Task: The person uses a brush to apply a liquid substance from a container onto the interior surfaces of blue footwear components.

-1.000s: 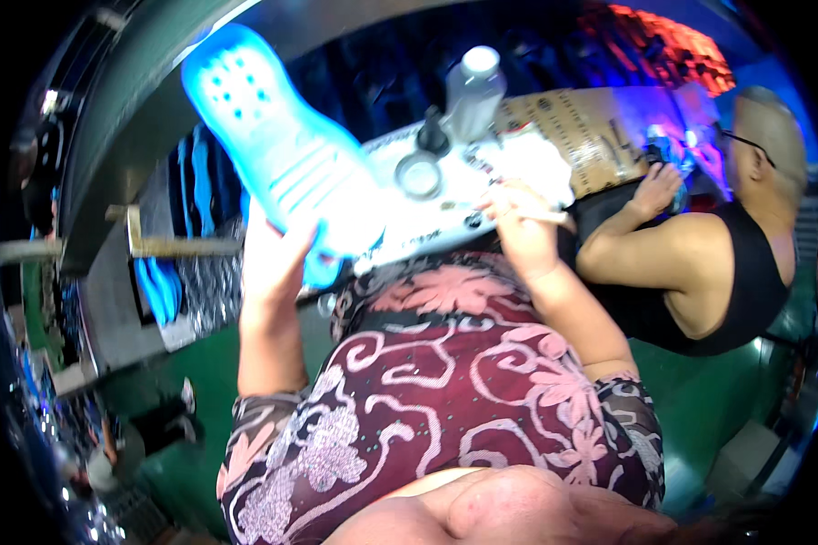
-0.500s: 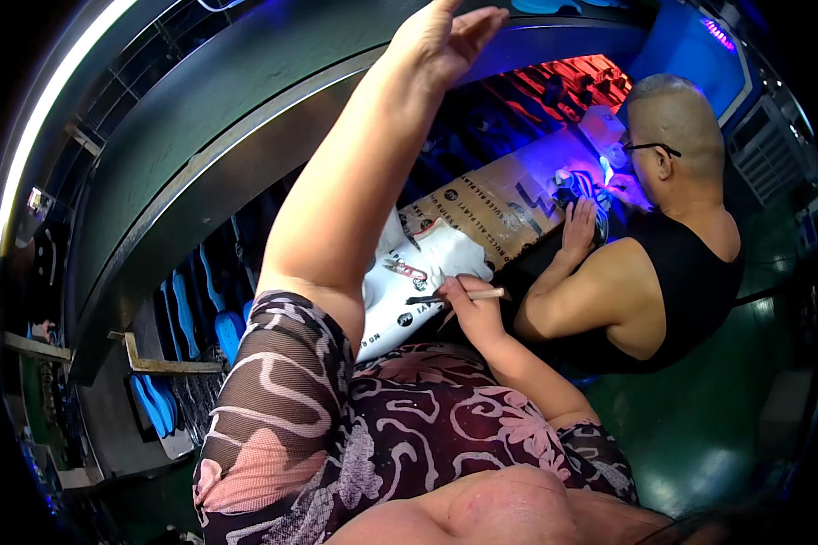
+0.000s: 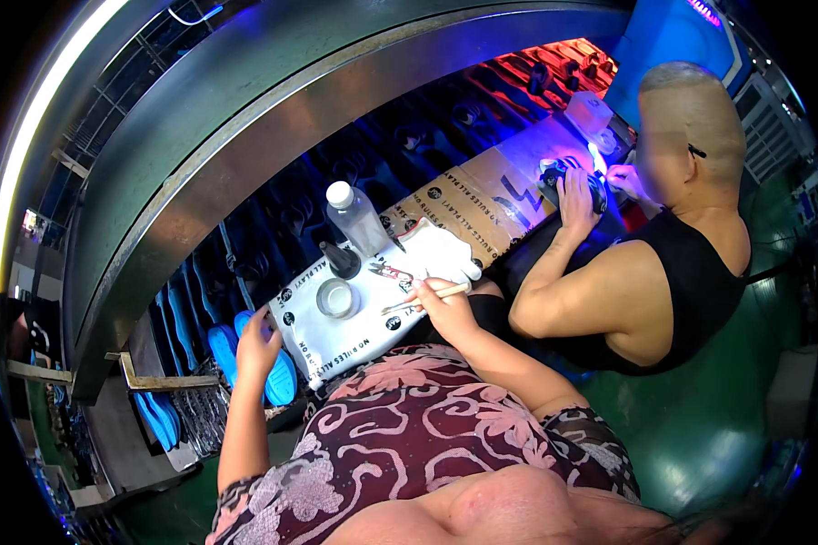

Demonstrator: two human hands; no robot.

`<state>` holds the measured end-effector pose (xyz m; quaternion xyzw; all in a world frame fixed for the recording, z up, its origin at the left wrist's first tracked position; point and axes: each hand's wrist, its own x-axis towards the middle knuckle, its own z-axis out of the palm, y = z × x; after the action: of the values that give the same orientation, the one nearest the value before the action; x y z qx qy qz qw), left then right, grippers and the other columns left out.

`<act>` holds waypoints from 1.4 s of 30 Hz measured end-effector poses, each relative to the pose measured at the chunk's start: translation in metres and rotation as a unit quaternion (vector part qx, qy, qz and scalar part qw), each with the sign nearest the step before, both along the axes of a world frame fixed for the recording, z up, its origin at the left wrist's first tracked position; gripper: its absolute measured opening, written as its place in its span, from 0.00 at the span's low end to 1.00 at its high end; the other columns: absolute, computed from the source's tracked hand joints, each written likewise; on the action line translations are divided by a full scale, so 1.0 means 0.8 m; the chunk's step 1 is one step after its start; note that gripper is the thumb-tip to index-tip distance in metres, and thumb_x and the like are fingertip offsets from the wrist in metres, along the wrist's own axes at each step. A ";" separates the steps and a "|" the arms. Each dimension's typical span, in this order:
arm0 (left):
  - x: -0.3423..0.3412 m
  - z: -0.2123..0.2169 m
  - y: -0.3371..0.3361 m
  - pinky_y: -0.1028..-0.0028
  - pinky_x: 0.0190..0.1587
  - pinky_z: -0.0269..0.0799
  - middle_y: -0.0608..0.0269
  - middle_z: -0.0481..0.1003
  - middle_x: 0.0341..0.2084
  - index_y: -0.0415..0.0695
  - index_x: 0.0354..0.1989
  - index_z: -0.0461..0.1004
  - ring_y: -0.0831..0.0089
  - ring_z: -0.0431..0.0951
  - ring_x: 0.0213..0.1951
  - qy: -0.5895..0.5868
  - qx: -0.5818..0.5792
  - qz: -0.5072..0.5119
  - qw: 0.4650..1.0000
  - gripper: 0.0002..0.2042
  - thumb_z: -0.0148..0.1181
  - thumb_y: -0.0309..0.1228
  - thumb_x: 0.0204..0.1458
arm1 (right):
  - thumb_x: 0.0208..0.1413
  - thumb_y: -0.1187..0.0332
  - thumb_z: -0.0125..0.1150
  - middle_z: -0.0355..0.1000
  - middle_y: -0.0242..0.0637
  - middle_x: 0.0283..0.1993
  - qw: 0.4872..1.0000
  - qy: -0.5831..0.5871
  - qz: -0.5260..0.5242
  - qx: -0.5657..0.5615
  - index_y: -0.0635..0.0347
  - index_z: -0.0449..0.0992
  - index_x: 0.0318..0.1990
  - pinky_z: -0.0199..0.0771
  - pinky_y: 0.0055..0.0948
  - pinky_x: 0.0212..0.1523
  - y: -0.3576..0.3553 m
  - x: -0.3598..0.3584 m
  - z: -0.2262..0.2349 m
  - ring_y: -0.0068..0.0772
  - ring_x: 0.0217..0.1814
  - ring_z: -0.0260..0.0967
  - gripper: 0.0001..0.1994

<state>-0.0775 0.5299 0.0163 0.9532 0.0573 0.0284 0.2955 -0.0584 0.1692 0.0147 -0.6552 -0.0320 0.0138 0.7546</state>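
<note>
My right hand (image 3: 447,312) is closed around a thin brush (image 3: 424,300) with a pale wooden handle, above a white printed sheet (image 3: 336,338). My left hand (image 3: 257,345) is low at the sheet's left edge, beside blue shoe soles (image 3: 282,376). Its fingers look loosely bent and apart, with nothing visible between them. On the sheet are a small clear cup (image 3: 337,299), a dark small bottle (image 3: 341,261), a clear bottle with a white cap (image 3: 359,221), red-handled snips (image 3: 393,272) and a white cloth (image 3: 441,250).
A metal-edged green shelf (image 3: 245,127) curves above the left and far side. Rows of dark footwear (image 3: 409,150) lie behind the cardboard (image 3: 482,195). At right, a co-worker (image 3: 645,282) works on a dark shoe (image 3: 577,186) under blue-violet light. A metal bracket (image 3: 168,377) juts out at left.
My left arm has come down from above the shelf to the sheet's left edge, uncovering the bottles and cup. My right hand still holds the brush, now tilted differently.
</note>
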 end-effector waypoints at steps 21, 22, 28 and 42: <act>-0.095 -0.072 0.041 0.55 0.36 0.72 0.44 0.76 0.27 0.37 0.37 0.69 0.47 0.77 0.32 0.125 0.027 0.218 0.967 0.16 0.56 0.37 0.43 | 0.63 0.62 0.50 0.72 0.34 0.28 0.994 0.035 0.059 -0.085 0.66 0.76 0.29 0.64 0.20 0.33 0.030 0.002 0.015 0.19 0.28 0.62 0.16; -0.095 -0.071 0.041 0.55 0.37 0.72 0.43 0.76 0.28 0.37 0.38 0.69 0.47 0.77 0.32 0.113 -0.008 0.226 0.967 0.17 0.55 0.37 0.44 | 0.63 0.62 0.49 0.72 0.33 0.27 0.994 0.035 0.055 -0.085 0.66 0.76 0.29 0.63 0.19 0.33 0.034 0.002 0.016 0.19 0.28 0.62 0.17; -0.092 -0.112 0.043 0.58 0.37 0.72 0.40 0.75 0.28 0.33 0.45 0.65 0.47 0.77 0.31 0.186 0.088 0.173 0.963 0.22 0.56 0.36 0.45 | 0.62 0.62 0.50 0.73 0.33 0.28 0.993 0.037 0.068 -0.089 0.65 0.77 0.29 0.64 0.19 0.33 0.041 0.004 0.018 0.18 0.28 0.62 0.16; -0.078 -0.011 -0.029 0.80 0.18 0.68 0.58 0.74 0.31 0.41 0.49 0.62 0.73 0.74 0.20 0.073 -0.653 0.179 0.732 0.19 0.56 0.33 0.50 | 0.62 0.63 0.51 0.74 0.35 0.28 0.995 -0.002 0.077 -0.057 0.67 0.77 0.29 0.65 0.20 0.33 0.044 0.012 0.034 0.20 0.28 0.64 0.16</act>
<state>-0.1402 0.5066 0.0077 0.4969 0.2528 -0.0336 0.8295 -0.0484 0.2044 0.0421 -0.6928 -0.0830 0.0718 0.7127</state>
